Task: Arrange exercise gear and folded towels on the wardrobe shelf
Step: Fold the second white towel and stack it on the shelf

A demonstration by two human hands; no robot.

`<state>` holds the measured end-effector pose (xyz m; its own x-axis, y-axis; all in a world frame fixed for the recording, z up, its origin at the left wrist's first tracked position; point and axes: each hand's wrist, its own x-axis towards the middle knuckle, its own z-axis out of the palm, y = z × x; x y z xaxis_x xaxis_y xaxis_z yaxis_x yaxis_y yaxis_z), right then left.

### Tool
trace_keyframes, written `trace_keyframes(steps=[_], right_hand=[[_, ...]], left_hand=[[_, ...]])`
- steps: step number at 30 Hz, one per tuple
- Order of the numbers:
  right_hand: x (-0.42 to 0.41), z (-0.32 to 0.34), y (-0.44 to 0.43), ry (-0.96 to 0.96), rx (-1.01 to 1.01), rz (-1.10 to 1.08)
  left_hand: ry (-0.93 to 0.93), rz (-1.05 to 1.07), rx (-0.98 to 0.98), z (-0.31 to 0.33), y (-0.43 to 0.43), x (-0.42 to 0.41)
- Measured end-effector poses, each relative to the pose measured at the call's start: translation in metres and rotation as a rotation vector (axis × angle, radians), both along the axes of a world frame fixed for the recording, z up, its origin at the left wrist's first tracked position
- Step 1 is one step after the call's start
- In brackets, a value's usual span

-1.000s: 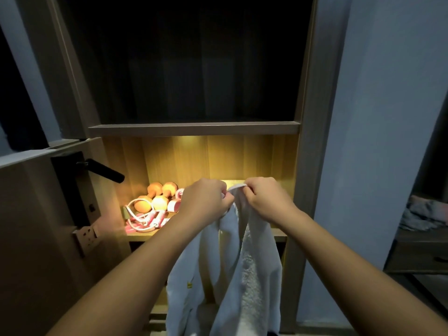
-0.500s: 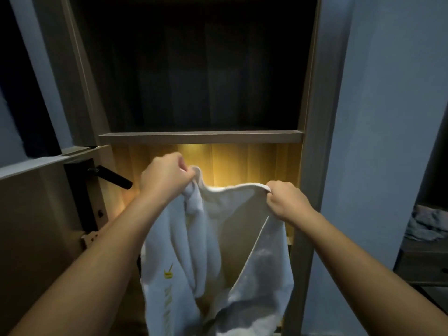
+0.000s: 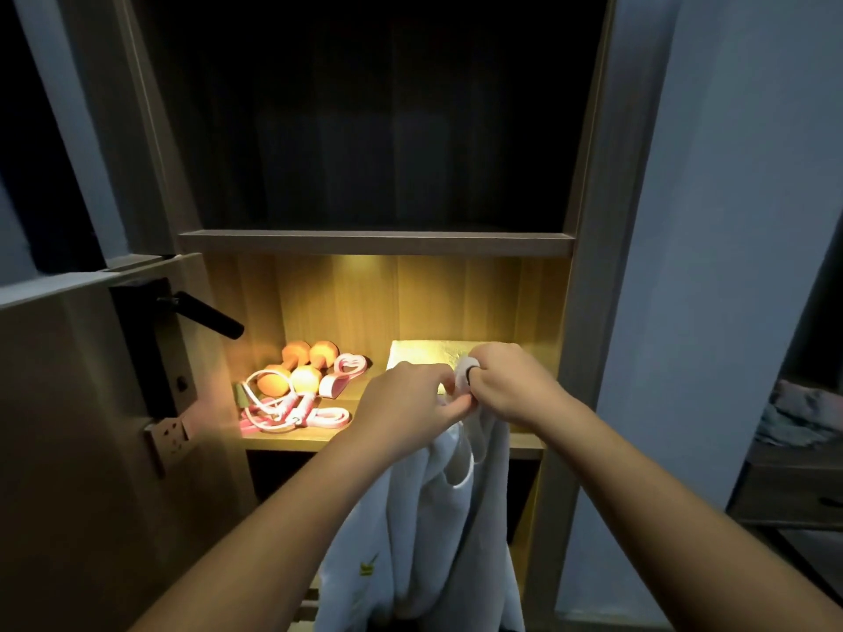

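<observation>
A white towel [image 3: 429,531] hangs down in front of the lit wardrobe shelf [image 3: 292,442]. My left hand [image 3: 406,403] and my right hand [image 3: 506,385] pinch its top edge together, almost touching each other. On the left of the shelf lie two orange dumbbells [image 3: 296,369], a pink and white skipping rope [image 3: 283,410] and a pink resistance band [image 3: 342,374]. A folded towel [image 3: 424,353] lies on the right of the shelf, behind my hands and partly hidden by them.
A dark upper shelf [image 3: 374,241] sits above the lit one. An open door with a black lever handle [image 3: 205,314] stands at the left. The wardrobe's right side panel [image 3: 588,312] meets a pale wall. A low table with crumpled cloth [image 3: 798,412] is at the far right.
My hands were spread apart with the towel stretched open and raised; now they have come back together and lowered, and the towel hangs doubled below them. The gear on the shelf shows again.
</observation>
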<state>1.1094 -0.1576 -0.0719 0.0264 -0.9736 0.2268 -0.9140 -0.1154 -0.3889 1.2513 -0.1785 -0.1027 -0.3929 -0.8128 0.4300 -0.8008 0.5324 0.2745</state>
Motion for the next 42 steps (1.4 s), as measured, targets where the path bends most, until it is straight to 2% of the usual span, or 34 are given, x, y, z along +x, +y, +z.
trace_keyframes(steps=[4, 10, 17, 19, 22, 27, 31, 35, 42], right_hand=[[-0.002, -0.008, -0.001, -0.003, 0.015, 0.024], [-0.016, -0.029, -0.007, 0.147, 0.030, -0.024], [-0.056, -0.041, -0.013, 0.173, 0.016, -0.231], [-0.064, -0.041, -0.015, 0.137, 0.036, -0.266], [-0.062, -0.041, -0.015, 0.036, 0.022, -0.253], [-0.040, -0.035, -0.004, -0.084, -0.049, -0.087], [-0.022, -0.027, 0.003, -0.080, 0.005, 0.035], [-0.013, -0.028, 0.007, -0.097, 0.048, 0.096], [-0.015, -0.028, 0.013, -0.092, 0.047, 0.107]], left_hand=[[0.040, 0.033, -0.076, -0.010, -0.004, 0.003], [0.162, 0.213, -0.145, -0.002, -0.019, 0.036], [0.318, 0.434, -0.211, 0.022, -0.037, 0.108], [0.305, 0.458, -0.203, 0.027, -0.040, 0.116], [0.237, 0.410, -0.100, 0.023, -0.039, 0.111], [0.253, 0.231, 0.057, 0.006, -0.026, 0.079], [0.096, 0.082, 0.056, -0.006, -0.009, 0.045], [0.025, -0.021, 0.083, -0.010, 0.004, 0.017], [-0.013, 0.013, 0.048, -0.020, 0.008, 0.001]])
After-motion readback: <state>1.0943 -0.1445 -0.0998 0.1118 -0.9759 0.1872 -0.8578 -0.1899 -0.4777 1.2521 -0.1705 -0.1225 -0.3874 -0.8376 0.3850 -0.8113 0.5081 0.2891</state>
